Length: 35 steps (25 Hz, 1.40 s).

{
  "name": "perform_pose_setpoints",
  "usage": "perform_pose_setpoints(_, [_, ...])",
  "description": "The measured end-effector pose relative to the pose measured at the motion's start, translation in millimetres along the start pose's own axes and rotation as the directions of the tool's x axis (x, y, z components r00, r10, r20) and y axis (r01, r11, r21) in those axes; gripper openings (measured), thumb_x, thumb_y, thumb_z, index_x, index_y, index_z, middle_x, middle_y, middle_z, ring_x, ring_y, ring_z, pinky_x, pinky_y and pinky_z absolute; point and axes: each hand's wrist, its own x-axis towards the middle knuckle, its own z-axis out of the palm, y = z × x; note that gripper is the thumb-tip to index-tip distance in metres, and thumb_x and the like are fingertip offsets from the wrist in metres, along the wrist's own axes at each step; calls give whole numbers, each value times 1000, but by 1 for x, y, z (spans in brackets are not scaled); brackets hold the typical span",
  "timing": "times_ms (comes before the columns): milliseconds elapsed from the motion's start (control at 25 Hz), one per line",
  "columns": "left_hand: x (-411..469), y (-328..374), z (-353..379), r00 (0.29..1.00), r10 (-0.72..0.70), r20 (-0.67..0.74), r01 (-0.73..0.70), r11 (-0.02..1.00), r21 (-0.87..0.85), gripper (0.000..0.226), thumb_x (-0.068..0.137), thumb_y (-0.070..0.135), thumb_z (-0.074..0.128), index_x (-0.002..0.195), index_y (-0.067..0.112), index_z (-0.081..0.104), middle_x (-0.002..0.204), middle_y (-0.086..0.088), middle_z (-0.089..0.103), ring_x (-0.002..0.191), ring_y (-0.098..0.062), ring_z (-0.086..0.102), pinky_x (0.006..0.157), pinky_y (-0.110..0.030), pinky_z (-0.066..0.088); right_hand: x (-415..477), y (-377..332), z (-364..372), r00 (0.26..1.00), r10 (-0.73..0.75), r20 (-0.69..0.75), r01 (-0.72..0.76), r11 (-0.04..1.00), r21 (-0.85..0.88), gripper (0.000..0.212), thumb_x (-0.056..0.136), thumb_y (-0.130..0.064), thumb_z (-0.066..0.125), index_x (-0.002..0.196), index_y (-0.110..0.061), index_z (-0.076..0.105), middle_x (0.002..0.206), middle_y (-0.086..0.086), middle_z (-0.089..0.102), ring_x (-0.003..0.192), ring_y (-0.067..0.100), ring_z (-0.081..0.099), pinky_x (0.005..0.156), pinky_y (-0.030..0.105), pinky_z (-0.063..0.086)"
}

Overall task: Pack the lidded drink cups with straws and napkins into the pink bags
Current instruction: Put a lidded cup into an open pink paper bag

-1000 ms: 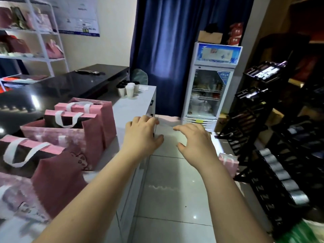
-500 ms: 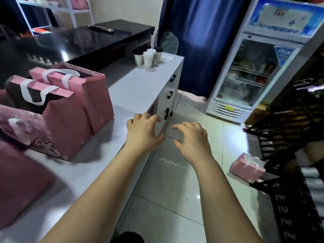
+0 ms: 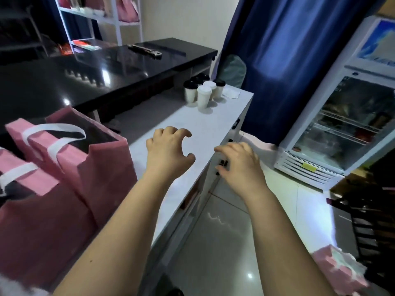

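Both bare hands hover empty, fingers loosely curled and gripping nothing: the left hand (image 3: 168, 154) over the pale grey counter top (image 3: 213, 124), the right hand (image 3: 240, 165) just past its edge. Several lidded white paper cups (image 3: 204, 97) (black and white lids) cluster at twelve o'clock, well apart from the hands. Tall pink paper bags with white handles (image 3: 102, 167) stand open at nine o'clock.

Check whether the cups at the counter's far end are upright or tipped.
Upright: the cups stand on their bases on the white counter, lids on top.
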Motion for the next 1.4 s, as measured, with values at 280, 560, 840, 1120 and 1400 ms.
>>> perform_pose_setpoints(280, [99,-33,7,996,-76,-51,81,991,107,48,75,36,66,122,34,53,124,7,50,121,-24,35,95,-37,26,129,-11,40,987,-162,18,161,986,43,43,86,-24,65,127,-30,55,128,-8,54,124,19,35,102,35,27])
perform_pose_setpoints(560, [142,-66,-5,944,-240,-226,294,923,248,46,73,40,63,119,36,56,116,11,54,115,-21,40,93,-38,30,243,-48,86,874,-484,-41,480,846,232,44,77,-16,73,120,-22,63,116,-3,60,114,25,47,91,39,41])
perform_pose_setpoints(840, [146,-72,-28,727,-556,-403,676,682,279,46,76,44,59,121,37,53,118,10,54,116,-22,43,93,-40,33,317,-99,104,599,-796,-88,731,498,467,40,77,-16,71,117,-21,64,112,-5,62,109,24,49,90,41,45])
perform_pose_setpoints(1120, [88,-57,-8,269,-800,-536,960,180,212,30,87,40,53,114,30,58,111,2,59,111,-27,47,86,-41,34,298,-131,141,303,-950,78,762,291,578,43,86,-19,65,127,-29,56,124,-8,56,119,21,41,98,39,41])
perform_pose_setpoints(1400, [68,-34,-4,410,-784,-466,908,399,126,45,82,11,53,118,38,59,102,14,65,106,-13,50,91,-35,23,277,-141,145,230,-964,132,733,261,628,67,85,-3,59,141,-34,39,147,-2,35,134,21,25,108,41,35])
